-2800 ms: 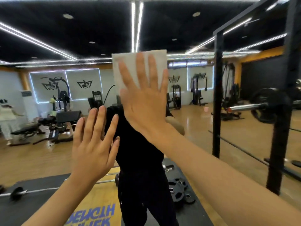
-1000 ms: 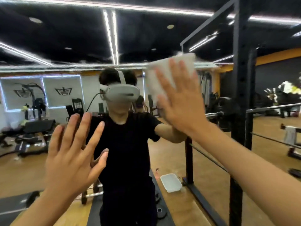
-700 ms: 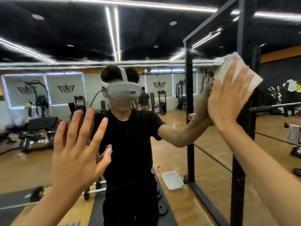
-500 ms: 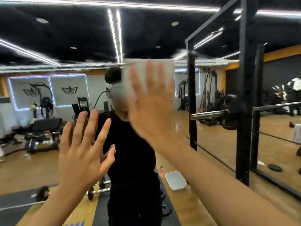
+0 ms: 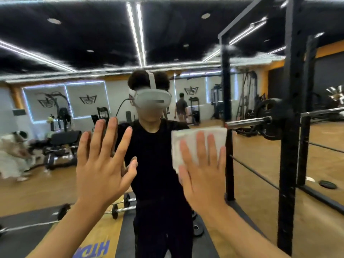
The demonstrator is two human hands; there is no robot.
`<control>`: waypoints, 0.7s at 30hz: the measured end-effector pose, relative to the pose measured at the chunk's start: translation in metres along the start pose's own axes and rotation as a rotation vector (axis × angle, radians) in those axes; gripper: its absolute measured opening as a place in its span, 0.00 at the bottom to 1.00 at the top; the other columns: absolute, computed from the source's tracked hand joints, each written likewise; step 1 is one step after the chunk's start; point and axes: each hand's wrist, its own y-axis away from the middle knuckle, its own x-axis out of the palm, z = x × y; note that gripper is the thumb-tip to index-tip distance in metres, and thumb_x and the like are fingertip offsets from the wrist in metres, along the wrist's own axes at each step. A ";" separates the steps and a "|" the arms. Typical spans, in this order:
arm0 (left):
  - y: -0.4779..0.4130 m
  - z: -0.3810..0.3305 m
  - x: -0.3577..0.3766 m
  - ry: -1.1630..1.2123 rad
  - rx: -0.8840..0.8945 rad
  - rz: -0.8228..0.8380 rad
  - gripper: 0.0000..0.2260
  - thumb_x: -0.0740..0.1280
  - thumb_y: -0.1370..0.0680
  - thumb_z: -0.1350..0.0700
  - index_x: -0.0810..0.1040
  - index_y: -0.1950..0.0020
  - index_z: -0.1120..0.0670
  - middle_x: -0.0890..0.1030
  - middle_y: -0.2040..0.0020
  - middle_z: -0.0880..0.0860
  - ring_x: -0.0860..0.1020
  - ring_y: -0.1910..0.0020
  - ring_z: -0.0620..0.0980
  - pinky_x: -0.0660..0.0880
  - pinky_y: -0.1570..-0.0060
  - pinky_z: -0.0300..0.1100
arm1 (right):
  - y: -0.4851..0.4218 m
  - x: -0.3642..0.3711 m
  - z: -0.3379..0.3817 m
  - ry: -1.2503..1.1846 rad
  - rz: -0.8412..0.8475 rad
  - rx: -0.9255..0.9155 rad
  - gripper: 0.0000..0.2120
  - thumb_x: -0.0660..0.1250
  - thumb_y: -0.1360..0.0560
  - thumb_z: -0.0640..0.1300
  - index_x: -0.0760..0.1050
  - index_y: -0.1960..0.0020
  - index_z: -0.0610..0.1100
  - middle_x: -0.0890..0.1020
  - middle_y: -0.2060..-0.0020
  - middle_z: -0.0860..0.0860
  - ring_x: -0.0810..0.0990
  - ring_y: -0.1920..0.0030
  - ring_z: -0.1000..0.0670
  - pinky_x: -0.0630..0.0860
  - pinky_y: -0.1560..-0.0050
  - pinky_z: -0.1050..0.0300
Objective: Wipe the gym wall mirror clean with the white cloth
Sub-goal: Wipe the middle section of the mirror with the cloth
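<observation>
Big mirror point(image 5: 55, 185) fills the frame. Middle right, the right hand point(image 5: 202, 177) presses the white cloth point(image 5: 188, 134) on it, fingers straight. Middle left, the left hand point(image 5: 102, 168) is up, fingers spread wide.

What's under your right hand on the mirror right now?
The white cloth, flat between the right hand and the mirror. Its top and left edge show; the lower part and the mirror behind it are covered.
</observation>
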 end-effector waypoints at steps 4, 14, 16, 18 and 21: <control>0.001 0.000 -0.001 0.014 -0.005 0.010 0.31 0.62 0.17 0.44 0.64 0.16 0.54 0.57 0.14 0.60 0.54 0.15 0.62 0.52 0.18 0.63 | 0.040 0.005 -0.007 0.032 0.106 -0.271 0.27 0.52 0.13 0.56 0.54 0.15 0.58 0.51 0.14 0.48 0.50 0.15 0.41 0.50 0.19 0.34; 0.000 0.001 -0.002 0.038 -0.002 0.019 0.28 0.58 0.14 0.46 0.62 0.15 0.53 0.58 0.15 0.61 0.55 0.15 0.63 0.55 0.19 0.65 | -0.073 -0.012 0.046 -0.071 -0.078 0.032 0.28 0.46 0.12 0.54 0.45 0.14 0.53 0.43 0.15 0.44 0.40 0.15 0.41 0.42 0.18 0.32; 0.001 0.001 -0.002 0.042 -0.002 0.019 0.28 0.57 0.14 0.46 0.62 0.15 0.54 0.58 0.15 0.61 0.55 0.15 0.64 0.56 0.20 0.66 | -0.001 0.005 0.048 -0.076 0.024 -0.111 0.27 0.49 0.13 0.53 0.51 0.14 0.54 0.48 0.14 0.45 0.45 0.15 0.40 0.46 0.19 0.32; 0.001 0.001 -0.003 0.041 0.004 0.013 0.27 0.57 0.14 0.46 0.63 0.15 0.54 0.58 0.15 0.62 0.56 0.16 0.64 0.56 0.20 0.66 | 0.035 0.010 0.025 -0.015 0.093 -0.249 0.26 0.50 0.13 0.54 0.56 0.15 0.57 0.51 0.14 0.47 0.50 0.15 0.41 0.49 0.18 0.34; 0.001 0.001 -0.002 0.037 0.002 0.000 0.27 0.57 0.14 0.46 0.64 0.16 0.55 0.59 0.15 0.62 0.57 0.16 0.65 0.54 0.19 0.65 | -0.004 -0.009 -0.012 0.005 0.069 -0.263 0.25 0.52 0.13 0.55 0.59 0.16 0.57 0.54 0.15 0.48 0.51 0.15 0.43 0.50 0.18 0.34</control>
